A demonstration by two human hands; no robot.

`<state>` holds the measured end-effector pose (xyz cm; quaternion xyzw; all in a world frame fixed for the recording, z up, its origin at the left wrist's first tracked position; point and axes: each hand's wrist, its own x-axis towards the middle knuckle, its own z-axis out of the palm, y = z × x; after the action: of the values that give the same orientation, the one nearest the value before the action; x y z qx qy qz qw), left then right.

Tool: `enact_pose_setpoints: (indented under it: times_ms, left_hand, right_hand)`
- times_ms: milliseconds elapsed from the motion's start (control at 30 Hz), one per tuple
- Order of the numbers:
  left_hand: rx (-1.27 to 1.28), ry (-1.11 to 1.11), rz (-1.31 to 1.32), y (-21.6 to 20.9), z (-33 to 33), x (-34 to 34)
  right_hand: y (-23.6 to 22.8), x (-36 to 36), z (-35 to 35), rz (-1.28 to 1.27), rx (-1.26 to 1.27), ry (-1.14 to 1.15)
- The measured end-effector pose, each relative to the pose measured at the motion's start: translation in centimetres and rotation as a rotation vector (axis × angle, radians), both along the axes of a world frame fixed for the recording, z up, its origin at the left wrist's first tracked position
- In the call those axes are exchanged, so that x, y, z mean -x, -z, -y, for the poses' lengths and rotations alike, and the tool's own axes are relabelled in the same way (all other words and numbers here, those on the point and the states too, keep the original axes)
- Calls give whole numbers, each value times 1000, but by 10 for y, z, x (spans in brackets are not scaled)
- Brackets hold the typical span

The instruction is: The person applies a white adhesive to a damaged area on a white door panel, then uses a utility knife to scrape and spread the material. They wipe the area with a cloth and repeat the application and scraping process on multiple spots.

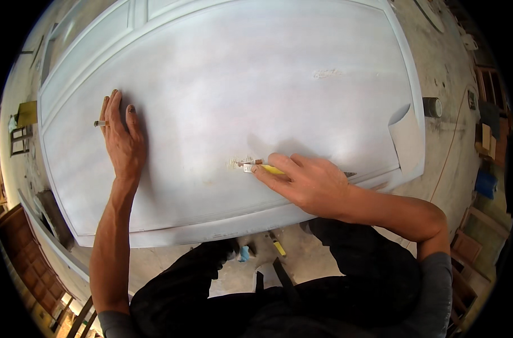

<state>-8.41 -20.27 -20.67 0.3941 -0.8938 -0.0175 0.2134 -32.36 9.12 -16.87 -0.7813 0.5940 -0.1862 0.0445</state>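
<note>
A large panel (211, 112), coated whitish-grey and framed by raised moulding, lies in front of me. My left hand (123, 135) rests on its left part, fingers stretched out, with a cigarette (100, 123) held between them. In my right hand (310, 183) is a slim yellow-handled tool (270, 169). Its pale end (248, 168) is at a rough, yellowish chipped patch (233, 163) near the panel's front middle. A dark pointed end (350, 174) sticks out past the hand's other side. The grip hides the tool's middle, and I cannot tell its exact kind.
Another rough patch (327, 73) marks the panel's far right. A curled grey sheet (403, 138) lies at its right edge, with a dark can (432, 107) beyond. Below, between my legs, a second yellow-handled tool (278, 246) lies on the floor. Wooden panels (31, 253) stand at left.
</note>
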Motion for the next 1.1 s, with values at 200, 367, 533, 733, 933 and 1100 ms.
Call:
enact_pose_setpoints:
  times_ms: [200,367,533,733,933,1100]
  left_hand:
    - [3,17,-13,0,1,-1]
    - [-1,13,-8,-1,0,1]
    - [4,11,-13,2,1,-4]
    - [-2,17,-16,-1,1,0]
    - [8,32,-30,-1,-1,2]
    - [6,23,-16,1,1,-1]
  right_hand:
    - [0,-5,4,6,-3,-5]
    - [3,1,0,-2,20,8]
    - [0,0,1,31,-36,-27]
    - [0,-8,8,10,-13,9]
    - [2,-10,5,27,-35,-2]
    - [0,-11,9,19,-42,-30]
